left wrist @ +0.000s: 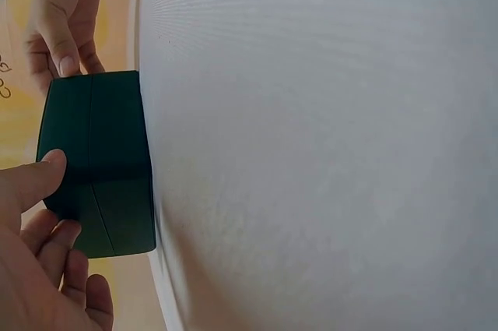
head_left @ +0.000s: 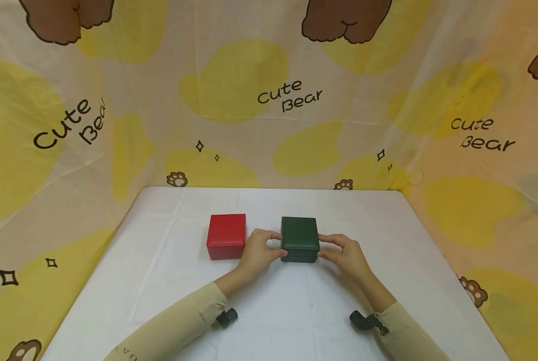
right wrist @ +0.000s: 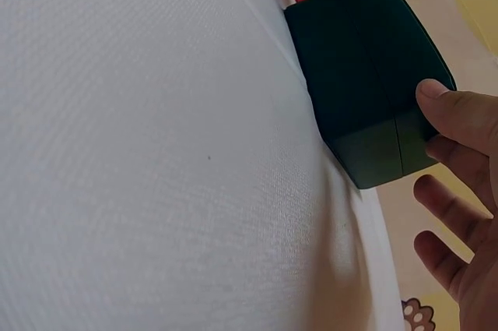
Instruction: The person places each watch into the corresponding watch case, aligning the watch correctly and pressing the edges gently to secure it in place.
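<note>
**Clerk:** Item one?

**Keeper:** Green box, one. Squarish, lid down, top face level; seam between lid and base runs parallel to the worktop's near edge. No clear long axis: the top looks about as wide as it is deep. It sits square to the worktop edges, near the middle, somewhat toward the far edge.

**Clerk:** Who has it?

**Keeper:** Both hands, one at each side. Left hand: thumb and fingers curled against the box's left side, thumb tip at the lid's upper edge. Right hand: thumb pressed on the right side, the other fingers bent and slightly spread just beside it. The box rests on the worktop between them.

**Clerk:** Item two?

**Keeper:** Red box, one. Same shape, lid closed, set just left of the green one, likewise square to the edges. The left hand lies between the two boxes; whether it touches the red one I cannot tell.

**Clerk:** Surface?

**Keeper:** One worktop under a white cloth, lightly creased, with rounded far corners.

**Clerk:** Surroundings?

**Keeper:** A cream fabric backdrop behind and to both sides, printed with yellow patches, brown bears, paw prints, small stars and the words "Cute Bear".

**Clerk:** Anything else?

**Keeper:** Two beige sleeves, one per arm. Two small black wrist mounts, one per wrist.
</note>
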A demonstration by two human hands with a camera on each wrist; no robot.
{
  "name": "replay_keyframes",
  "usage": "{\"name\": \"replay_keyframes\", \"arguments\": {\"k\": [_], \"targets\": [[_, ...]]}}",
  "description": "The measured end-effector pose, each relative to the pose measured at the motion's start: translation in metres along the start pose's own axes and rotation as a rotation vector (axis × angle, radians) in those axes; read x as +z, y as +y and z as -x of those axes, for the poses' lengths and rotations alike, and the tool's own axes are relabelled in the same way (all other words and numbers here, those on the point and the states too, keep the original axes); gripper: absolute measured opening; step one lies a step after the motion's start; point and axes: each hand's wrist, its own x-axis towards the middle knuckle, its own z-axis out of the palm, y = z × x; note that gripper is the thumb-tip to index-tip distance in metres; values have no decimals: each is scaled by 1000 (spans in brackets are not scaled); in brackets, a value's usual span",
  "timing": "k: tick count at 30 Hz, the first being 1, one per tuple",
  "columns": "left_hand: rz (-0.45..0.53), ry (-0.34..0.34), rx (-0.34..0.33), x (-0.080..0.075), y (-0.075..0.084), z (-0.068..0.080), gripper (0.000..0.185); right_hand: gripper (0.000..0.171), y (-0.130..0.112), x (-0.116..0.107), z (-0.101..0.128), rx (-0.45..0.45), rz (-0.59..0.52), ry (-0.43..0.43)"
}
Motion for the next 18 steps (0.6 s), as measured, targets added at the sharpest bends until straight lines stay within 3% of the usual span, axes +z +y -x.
{"name": "replay_keyframes", "arguments": {"k": [18], "targets": [[-23,-9,5,-2,6,-3,38,48,1,2,-3,-3,31,9]]}}
